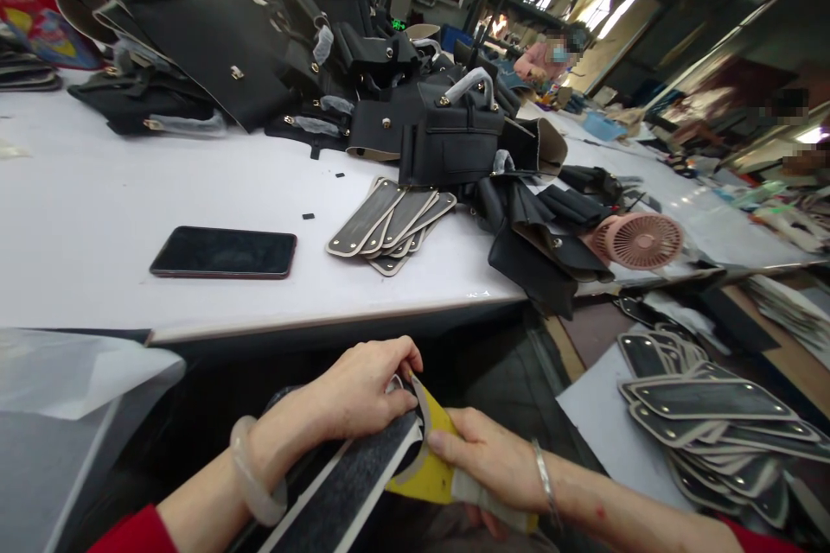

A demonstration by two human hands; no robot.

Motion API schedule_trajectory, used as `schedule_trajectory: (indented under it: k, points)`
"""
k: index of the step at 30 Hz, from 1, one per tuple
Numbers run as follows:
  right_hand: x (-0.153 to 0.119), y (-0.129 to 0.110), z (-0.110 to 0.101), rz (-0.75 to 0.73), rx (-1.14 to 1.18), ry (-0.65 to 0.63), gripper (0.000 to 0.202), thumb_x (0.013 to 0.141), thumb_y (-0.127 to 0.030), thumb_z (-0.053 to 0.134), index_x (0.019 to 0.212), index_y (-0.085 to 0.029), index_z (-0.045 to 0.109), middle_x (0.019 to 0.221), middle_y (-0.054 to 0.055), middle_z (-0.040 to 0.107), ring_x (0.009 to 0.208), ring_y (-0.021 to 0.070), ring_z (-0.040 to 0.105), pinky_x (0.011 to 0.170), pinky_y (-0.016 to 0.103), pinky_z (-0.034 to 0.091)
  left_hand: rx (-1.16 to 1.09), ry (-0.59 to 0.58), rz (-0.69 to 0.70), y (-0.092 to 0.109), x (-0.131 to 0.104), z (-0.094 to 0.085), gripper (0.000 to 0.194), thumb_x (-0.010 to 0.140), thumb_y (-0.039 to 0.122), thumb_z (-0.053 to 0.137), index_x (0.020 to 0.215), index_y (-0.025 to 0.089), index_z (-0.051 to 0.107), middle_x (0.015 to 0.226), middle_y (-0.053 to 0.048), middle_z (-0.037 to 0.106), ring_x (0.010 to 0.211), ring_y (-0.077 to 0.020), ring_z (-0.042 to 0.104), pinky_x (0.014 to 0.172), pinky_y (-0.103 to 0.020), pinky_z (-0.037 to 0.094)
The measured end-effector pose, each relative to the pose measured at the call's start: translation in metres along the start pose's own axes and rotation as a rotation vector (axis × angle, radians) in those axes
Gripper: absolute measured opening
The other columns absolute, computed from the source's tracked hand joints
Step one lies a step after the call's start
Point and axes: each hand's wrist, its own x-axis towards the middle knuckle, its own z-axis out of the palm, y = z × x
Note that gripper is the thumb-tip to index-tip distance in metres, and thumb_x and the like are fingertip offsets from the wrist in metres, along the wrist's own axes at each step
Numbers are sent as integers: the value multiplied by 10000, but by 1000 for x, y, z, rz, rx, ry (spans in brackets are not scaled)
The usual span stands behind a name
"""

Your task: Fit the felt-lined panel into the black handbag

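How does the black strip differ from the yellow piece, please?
The black strip is dark with pale borders; the yellow piece is bright with a greyish edge. The strip's long sides look straight; the yellow piece's edge curves. Both lie partly between the left hand and right hand.

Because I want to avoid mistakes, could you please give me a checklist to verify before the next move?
1. Right hand holds the yellow piece: ok, thumb on top.
2. Left hand at the upper end of the dark strip: ok.
3. Left hand's grip secure: cannot tell, fingertips partly hidden.
4. Phone apart from both hands: ok, lying on the white table.
5. Panels at right stacked evenly: not ok, fanned out and overlapping.
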Motion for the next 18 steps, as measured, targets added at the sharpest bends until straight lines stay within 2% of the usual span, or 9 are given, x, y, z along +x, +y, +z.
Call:
schedule_trajectory:
  k: [7,13,18]
  points:
    - [0,-7,14,59,137,23,695,750,-800,557,989,-148,515,568,-7,548,340,89,462,296,125,267,-7,9,14,-3,0,1,313,744,201,610,1054,237,584,998,6,679,923,-217,621,787,-329,449]
    - [6,4,18,20,102,98,774,734,-849,541,979,-115,570,648,38,607,431,123,535,363,184,417,-38,19,11,-7,0,4,331,734,197,616,1058,239,564,990,24,692,933,-225,627,804,-349,444]
    - [9,12,21,-70,79,153,767,785,-820,523,979,-84,617,734,69,630,492,109,527,419,184,407,-23,11,1,-7,0,3,392,736,194,604,1121,230,543,1018,11,687,975,-247,619,859,-388,442]
